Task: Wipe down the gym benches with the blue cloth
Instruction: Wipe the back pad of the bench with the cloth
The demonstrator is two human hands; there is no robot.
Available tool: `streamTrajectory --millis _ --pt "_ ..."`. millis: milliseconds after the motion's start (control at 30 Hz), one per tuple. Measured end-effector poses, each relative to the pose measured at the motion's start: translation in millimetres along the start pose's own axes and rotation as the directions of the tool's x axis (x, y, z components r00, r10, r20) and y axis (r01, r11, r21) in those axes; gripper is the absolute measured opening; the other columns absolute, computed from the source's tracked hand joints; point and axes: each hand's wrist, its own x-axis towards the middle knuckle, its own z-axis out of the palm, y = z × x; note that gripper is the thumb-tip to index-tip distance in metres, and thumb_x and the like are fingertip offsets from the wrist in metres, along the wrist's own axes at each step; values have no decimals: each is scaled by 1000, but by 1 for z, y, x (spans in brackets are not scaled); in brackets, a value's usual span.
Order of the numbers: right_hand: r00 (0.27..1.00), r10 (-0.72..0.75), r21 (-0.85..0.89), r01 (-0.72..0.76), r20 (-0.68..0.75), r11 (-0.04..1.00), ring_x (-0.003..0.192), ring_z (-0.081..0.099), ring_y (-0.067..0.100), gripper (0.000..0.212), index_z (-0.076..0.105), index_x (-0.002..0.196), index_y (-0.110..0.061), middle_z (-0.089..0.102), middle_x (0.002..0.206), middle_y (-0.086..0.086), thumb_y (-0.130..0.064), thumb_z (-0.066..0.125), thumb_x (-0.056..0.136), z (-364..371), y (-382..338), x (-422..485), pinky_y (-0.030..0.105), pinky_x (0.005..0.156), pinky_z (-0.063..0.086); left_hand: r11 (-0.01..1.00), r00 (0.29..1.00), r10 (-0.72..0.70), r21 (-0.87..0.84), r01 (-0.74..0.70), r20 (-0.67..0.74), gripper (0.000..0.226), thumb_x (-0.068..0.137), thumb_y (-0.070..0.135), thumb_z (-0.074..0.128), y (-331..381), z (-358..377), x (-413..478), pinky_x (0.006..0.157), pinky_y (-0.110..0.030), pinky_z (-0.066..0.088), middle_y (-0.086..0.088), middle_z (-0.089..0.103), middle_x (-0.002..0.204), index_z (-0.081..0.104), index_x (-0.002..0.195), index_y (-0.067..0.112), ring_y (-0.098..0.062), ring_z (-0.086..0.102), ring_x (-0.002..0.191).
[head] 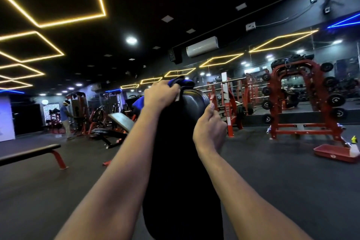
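A black padded bench back [181, 161] rises steeply away from me in the middle of the view. My left hand [161, 95] grips the blue cloth [181, 82] at the pad's top left edge; part of the cloth hangs down behind my wrist. My right hand [209, 128] rests against the pad's right side, fingers loosely curled, nothing held that I can see.
A flat black bench with red legs [33, 154] stands at left, an incline bench [116, 122] behind it. A red squat rack with weight plates [303, 99] is at right, with a red tray [335, 153] and spray bottle [354, 145] beside it. A person [66, 119] stands far left.
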Motion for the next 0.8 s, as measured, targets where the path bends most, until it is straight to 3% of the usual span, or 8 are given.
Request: streamTrajectory --millis 100,200,267,367,500,667,733,800 --pt "1000 21 2 -21 3 1000 104 61 41 60 65 122 -11 67 109 23 -49 22 105 0 -2 -1 42 81 47 966 940 238 -45 -256 -245 41 89 47 47 9 14 -30 93 -41 41 -4 69 111 66 119 26 -26 57 110" --pt "1000 9 23 -9 -7 1000 102 61 39 58 66 121 -13 68 106 20 -48 23 105 0 -1 -1 39 77 45 902 876 361 -118 -415 -321 45 88 49 46 -24 17 -32 89 -42 44 -1 69 107 67 118 23 -23 60 104" --pt "1000 -9 18 9 -20 1000 101 61 38 59 67 121 -13 68 106 18 -48 22 105 1 1 0 38 77 44 934 920 263 -160 -318 -291 44 86 49 46 -40 15 -21 86 -43 46 -6 70 101 69 112 22 -27 62 99" --pt "1000 -15 26 16 -25 1000 96 62 34 61 69 117 -13 68 101 15 -49 21 105 3 2 -2 33 71 41 983 992 -2 -183 -20 -123 45 85 50 44 -58 8 2 77 -38 43 -13 69 101 70 105 19 -33 61 97" --pt "999 -18 22 18 -33 1000 94 63 33 61 68 117 -13 69 102 15 -49 21 105 2 1 -4 34 72 43 909 945 -322 -259 325 53 50 91 49 45 -63 -1 14 91 -39 40 -16 62 122 61 123 14 -34 55 114" --pt "1000 -12 18 12 -23 1000 86 60 30 62 67 118 -13 69 99 15 -50 20 105 2 1 -5 33 70 42 946 954 -99 -325 2 -283 51 90 62 42 -60 29 -39 103 -47 34 3 55 132 56 128 32 -22 42 130" --pt "999 -8 29 9 -35 1000 83 59 29 62 68 114 -11 69 97 15 -50 21 105 3 3 -5 33 69 43 941 962 -69 -337 -26 -265 53 87 67 40 -79 30 -35 98 -44 39 2 58 127 55 126 34 -26 49 123" --pt "999 -1 27 2 -40 1000 87 63 32 63 69 113 -11 69 95 15 -51 20 104 4 3 -4 35 71 47 909 972 -157 -410 72 -177 49 87 65 44 -94 29 -25 93 -39 41 -4 63 120 56 124 36 -31 55 115"
